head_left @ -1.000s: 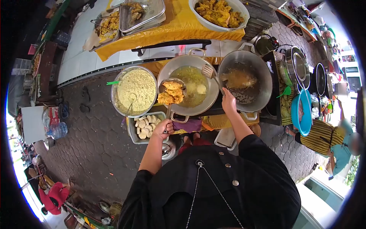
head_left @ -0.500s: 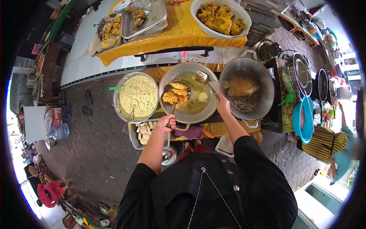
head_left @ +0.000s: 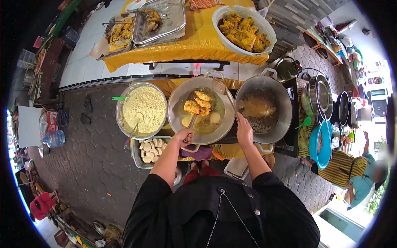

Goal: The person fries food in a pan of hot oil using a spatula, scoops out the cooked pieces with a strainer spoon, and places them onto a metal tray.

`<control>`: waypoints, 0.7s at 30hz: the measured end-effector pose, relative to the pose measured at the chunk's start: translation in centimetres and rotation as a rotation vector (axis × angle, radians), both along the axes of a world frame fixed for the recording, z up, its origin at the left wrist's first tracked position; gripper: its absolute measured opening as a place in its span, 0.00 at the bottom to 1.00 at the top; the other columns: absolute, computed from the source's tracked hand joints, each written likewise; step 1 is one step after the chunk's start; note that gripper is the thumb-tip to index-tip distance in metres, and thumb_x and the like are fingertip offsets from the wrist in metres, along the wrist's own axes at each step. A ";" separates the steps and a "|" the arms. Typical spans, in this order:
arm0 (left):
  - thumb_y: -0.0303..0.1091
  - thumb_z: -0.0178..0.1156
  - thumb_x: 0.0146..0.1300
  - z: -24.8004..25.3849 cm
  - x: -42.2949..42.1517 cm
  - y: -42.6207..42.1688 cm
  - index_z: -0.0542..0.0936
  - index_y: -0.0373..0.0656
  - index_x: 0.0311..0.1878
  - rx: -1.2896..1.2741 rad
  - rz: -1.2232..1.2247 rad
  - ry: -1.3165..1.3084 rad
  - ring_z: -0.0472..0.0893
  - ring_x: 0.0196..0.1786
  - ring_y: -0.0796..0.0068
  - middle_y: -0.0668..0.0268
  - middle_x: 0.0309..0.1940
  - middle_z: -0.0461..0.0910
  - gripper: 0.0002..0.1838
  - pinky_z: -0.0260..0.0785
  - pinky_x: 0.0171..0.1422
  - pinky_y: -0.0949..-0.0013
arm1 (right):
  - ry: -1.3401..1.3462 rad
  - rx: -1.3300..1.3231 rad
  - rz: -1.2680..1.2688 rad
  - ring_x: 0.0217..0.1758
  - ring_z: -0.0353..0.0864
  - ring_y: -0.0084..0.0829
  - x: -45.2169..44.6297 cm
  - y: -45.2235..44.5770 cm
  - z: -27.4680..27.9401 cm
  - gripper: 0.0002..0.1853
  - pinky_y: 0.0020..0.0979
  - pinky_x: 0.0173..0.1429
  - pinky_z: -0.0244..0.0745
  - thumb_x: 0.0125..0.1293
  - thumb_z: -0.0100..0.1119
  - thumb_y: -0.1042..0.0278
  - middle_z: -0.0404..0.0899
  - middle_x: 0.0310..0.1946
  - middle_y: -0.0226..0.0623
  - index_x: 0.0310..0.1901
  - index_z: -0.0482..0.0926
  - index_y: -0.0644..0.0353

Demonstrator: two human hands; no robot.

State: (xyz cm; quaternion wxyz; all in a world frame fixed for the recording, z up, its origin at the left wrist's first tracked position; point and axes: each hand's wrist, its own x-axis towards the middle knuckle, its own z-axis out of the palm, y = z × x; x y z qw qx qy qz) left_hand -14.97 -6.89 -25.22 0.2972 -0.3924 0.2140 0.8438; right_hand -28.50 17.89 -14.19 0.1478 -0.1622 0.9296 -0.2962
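Note:
My left hand (head_left: 183, 137) is closed around the handle of a skimmer (head_left: 192, 121), its head mostly hidden under several golden-brown fritters (head_left: 199, 103). These sit over the hot oil in the middle of a wide metal wok (head_left: 175, 99). Pale round pieces (head_left: 215, 118) lie in the oil. Gripped in my right hand (head_left: 245, 131) is a slotted spatula (head_left: 229, 98), slanting across the wok's right side with its head near the upper right rim. Left of the wok stands a bowl of pale batter (head_left: 144, 105) with a spoon handle in it.
A second wok (head_left: 285, 103) holds dark oil and a browned piece. Below the batter, a tray (head_left: 144, 164) contains pale slices. Beyond, a yellow-covered table (head_left: 196, 41) bears a white basin (head_left: 271, 35) of yellow food and a wire basket (head_left: 171, 29). A person (head_left: 355, 186) stands at right.
The skimmer with the fritters has moved from the wok's left side to its middle. The spatula has shifted to the upper right rim. A second pale round piece now shows at left.

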 end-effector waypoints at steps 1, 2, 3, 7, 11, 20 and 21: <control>0.30 0.48 0.59 0.1 0.3 0.3 0.62 0.49 0.21 -0.013 0.002 0.017 0.60 0.14 0.83 0.76 0.12 0.59 0.12 0.50 0.18 0.75 | 0.001 0.002 0.004 0.53 0.70 0.49 0.3 0.4 0.0 0.23 0.40 0.52 0.68 0.62 0.41 0.78 0.68 0.54 0.48 0.60 0.63 0.53; 0.30 0.48 0.59 0.2 0.3 0.5 0.62 0.49 0.21 -0.012 0.006 0.017 0.60 0.14 0.83 0.76 0.12 0.59 0.12 0.50 0.18 0.75 | 0.043 -0.022 -0.008 0.52 0.71 0.49 0.6 0.8 -0.1 0.24 0.39 0.52 0.68 0.62 0.41 0.79 0.69 0.54 0.47 0.61 0.63 0.53; 0.31 0.48 0.59 0.4 0.4 0.8 0.62 0.49 0.21 -0.048 0.014 0.028 0.60 0.14 0.83 0.76 0.12 0.59 0.12 0.50 0.18 0.75 | 0.083 -0.047 -0.022 0.51 0.72 0.48 0.8 1.2 -0.1 0.24 0.38 0.52 0.69 0.62 0.41 0.80 0.69 0.54 0.47 0.61 0.63 0.53; 0.32 0.49 0.60 1.2 1.4 0.8 0.63 0.49 0.22 -0.092 -0.013 0.125 0.60 0.14 0.83 0.76 0.13 0.59 0.11 0.50 0.18 0.75 | 0.059 -0.091 -0.091 0.56 0.70 0.46 1.2 2.4 0.0 0.21 0.36 0.58 0.65 0.60 0.44 0.79 0.71 0.53 0.48 0.57 0.66 0.59; 0.32 0.49 0.62 3.3 2.6 0.8 0.63 0.48 0.20 -0.084 0.037 0.141 0.61 0.12 0.83 0.75 0.12 0.60 0.13 0.52 0.17 0.76 | 0.060 -0.144 -0.137 0.56 0.70 0.46 1.5 3.9 -2.5 0.22 0.36 0.57 0.66 0.61 0.43 0.80 0.70 0.54 0.47 0.58 0.66 0.55; 0.32 0.48 0.62 7.8 7.2 1.1 0.64 0.48 0.22 -0.141 0.112 0.148 0.60 0.12 0.86 0.77 0.12 0.59 0.11 0.52 0.16 0.78 | -0.013 -0.060 -0.121 0.57 0.68 0.46 3.2 4.4 -3.7 0.22 0.38 0.57 0.66 0.63 0.42 0.77 0.68 0.56 0.45 0.60 0.64 0.55; 0.32 0.48 0.62 7.7 7.9 1.2 0.63 0.48 0.21 -0.144 0.129 0.143 0.60 0.12 0.85 0.76 0.12 0.59 0.12 0.52 0.16 0.78 | -0.041 -0.037 -0.122 0.57 0.68 0.46 3.5 4.3 -3.7 0.21 0.38 0.57 0.66 0.64 0.42 0.77 0.68 0.57 0.44 0.60 0.64 0.56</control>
